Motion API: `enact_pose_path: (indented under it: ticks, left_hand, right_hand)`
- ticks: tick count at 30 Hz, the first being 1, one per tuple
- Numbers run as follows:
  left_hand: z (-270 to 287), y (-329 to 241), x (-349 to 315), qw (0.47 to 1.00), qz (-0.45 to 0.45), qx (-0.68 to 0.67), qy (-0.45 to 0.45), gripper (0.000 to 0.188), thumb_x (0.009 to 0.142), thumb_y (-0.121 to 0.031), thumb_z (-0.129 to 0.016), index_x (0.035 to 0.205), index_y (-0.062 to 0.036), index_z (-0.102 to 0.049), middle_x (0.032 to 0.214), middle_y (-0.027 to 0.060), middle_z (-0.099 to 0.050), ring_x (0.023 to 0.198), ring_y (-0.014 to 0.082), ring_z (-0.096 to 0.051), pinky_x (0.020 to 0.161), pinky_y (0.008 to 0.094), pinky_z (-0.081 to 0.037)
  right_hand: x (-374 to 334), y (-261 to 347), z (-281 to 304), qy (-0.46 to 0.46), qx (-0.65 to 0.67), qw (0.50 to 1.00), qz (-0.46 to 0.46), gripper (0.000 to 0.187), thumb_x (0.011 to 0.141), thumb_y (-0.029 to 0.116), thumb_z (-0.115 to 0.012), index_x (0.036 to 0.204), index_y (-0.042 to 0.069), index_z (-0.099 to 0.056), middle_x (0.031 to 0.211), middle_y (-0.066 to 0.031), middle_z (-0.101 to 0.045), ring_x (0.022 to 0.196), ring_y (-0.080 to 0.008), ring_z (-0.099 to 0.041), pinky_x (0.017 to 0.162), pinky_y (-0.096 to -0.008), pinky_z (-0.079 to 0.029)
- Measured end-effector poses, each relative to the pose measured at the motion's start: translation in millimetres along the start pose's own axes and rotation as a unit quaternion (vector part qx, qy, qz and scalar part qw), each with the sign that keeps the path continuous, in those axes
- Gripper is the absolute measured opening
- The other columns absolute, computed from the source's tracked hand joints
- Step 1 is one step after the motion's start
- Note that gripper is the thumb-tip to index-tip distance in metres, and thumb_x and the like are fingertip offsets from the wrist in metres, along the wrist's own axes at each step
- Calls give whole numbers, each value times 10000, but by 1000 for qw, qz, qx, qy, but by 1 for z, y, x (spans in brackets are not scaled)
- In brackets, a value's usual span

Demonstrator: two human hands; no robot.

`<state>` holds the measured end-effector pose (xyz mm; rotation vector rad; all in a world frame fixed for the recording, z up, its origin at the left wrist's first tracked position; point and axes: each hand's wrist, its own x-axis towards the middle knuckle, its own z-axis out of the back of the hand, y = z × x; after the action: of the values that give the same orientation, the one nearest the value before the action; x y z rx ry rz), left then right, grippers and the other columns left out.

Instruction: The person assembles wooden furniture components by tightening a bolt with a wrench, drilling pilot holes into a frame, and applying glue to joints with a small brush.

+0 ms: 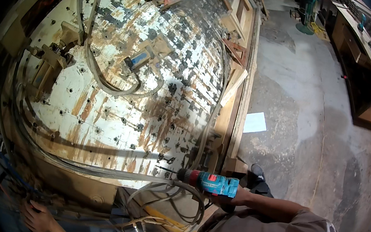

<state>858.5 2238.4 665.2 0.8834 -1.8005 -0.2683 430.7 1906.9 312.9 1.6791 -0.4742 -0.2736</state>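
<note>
My right hand [241, 196] is wrapped round the handle of a blue and red cordless drill [217, 184], partly hidden behind the drill body. The drill lies level in the air, its long thin bit [165, 169] pointing left over the near edge of a worn white worktable [112, 122] dotted with holes. Down at the lower left, my left hand [38, 220] reaches below the table's edge, its fingers curled at a small dark part among hoses and fittings. Shadow hides what that hand grips there.
Grey hoses [100, 170] run along the table's near edge and hang in loops beside me. Clamps [140, 59] stand on the tabletop. Wooden frames [236, 8] line its right side. A white sheet [255, 122] lies on the concrete floor, and a workbench [369, 40] stands far right.
</note>
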Motion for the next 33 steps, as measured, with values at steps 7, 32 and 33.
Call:
enact_pose_path:
  ticks: [7,32,33]
  left_hand:
    - [5,-5,7,998,54,-7,31,525,991,-496,-365,871,-169,-757,854,17,-724,762,178,-685,677,326,-561]
    - [13,-5,11,991,54,47,110,519,995,-500,-348,922,-186,-755,912,9,-725,804,173,-684,709,327,-559]
    - [16,-5,8,992,37,57,109,517,994,-501,-348,929,-188,-754,916,8,-725,807,176,-683,711,330,-558]
  right_hand:
    - [1,-2,6,11,84,996,-7,321,820,128,-728,1118,38,-647,1010,-55,-682,884,-119,-628,791,-289,-509]
    - [4,23,6,-32,78,992,-90,163,821,80,-667,972,24,-643,807,-54,-660,763,-125,-628,696,-289,-512]
    - [4,24,7,-22,33,995,-87,241,806,90,-703,1031,30,-643,891,-50,-672,817,-117,-630,745,-288,-517]
